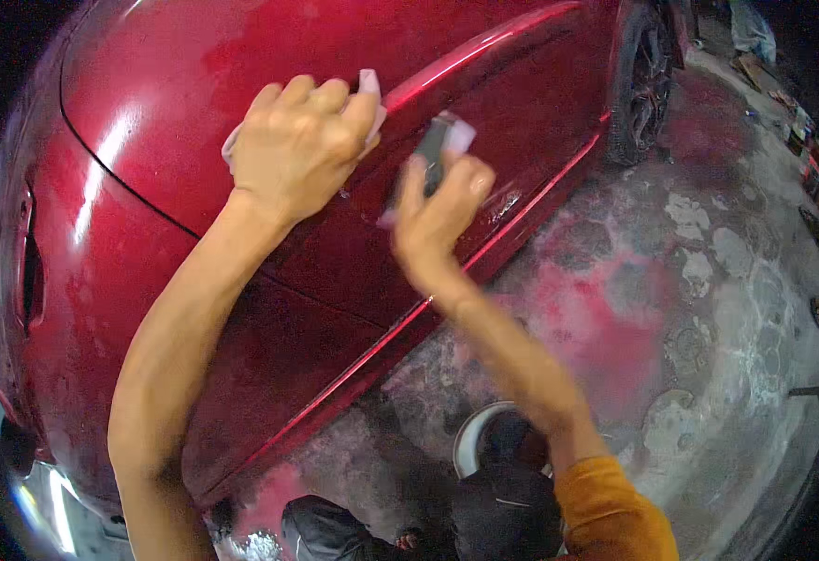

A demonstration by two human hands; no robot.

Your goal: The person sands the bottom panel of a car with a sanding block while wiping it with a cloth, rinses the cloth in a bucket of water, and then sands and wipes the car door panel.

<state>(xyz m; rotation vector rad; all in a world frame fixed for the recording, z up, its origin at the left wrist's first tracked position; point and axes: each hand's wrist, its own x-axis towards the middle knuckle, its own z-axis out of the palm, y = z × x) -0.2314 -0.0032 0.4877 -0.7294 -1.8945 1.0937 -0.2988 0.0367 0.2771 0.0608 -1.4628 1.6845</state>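
A glossy red car door (pixel 325 266) with wet-looking spots fills the view in front of me. My left hand (pixel 302 136) is closed over a pale pinkish cloth (pixel 369 84) against the upper door, its edges poking out beside the fingers. To the right and lower, my right hand (pixel 442 206) grips a dark sanding block (pixel 433 148) with a pale sheet (pixel 460 137) around it. That hand is slightly blurred and is at the lower door below a raised body crease. The block's underside is hidden.
A black car wheel (pixel 641 93) stands at the far right. Grey concrete floor (pixel 709 327) carries red overspray and pale patches. Below, a white round-rimmed bucket (pixel 466 447) sits partly behind my dark-clothed knee (pixel 508 510). Assorted clutter (pixel 807 173) lines the right edge.
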